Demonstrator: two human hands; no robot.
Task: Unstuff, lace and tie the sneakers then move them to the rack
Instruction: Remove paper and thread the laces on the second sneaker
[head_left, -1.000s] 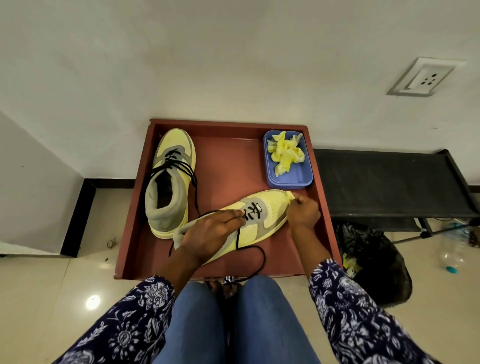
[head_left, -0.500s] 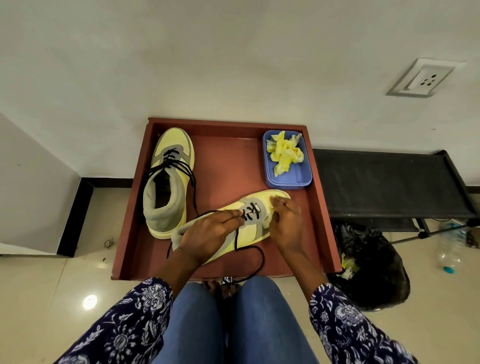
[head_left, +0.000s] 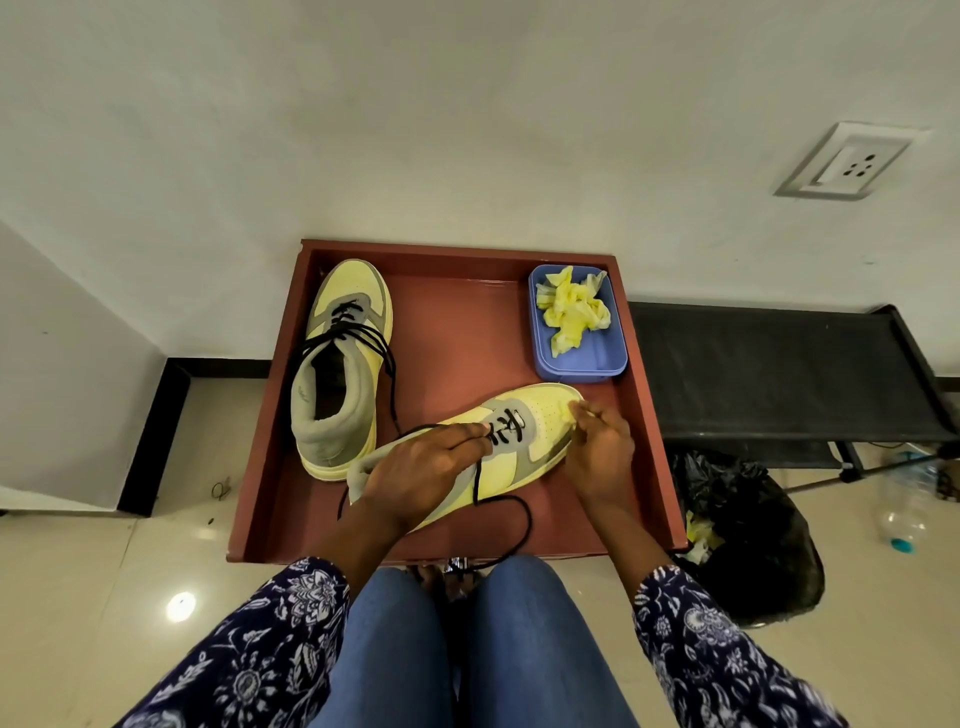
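The red tray (head_left: 457, 332) sits on the floor against the wall, and everything plays out around it. Just beyond its right edge stands the black rack (head_left: 779, 374). Inside the tray along its left side, one yellow sneaker (head_left: 337, 364) lies loosely laced. At the tray's front, the second sneaker (head_left: 524, 441) rests tilted, under both hands. The blue box (head_left: 576, 325) holding yellow stuffing paper (head_left: 571, 309) occupies the tray's far right corner. The left hand (head_left: 415, 467) pinches the black lace (head_left: 501, 514) at the eyelets; the right hand (head_left: 602, 447) grips the toe, fingers curled.
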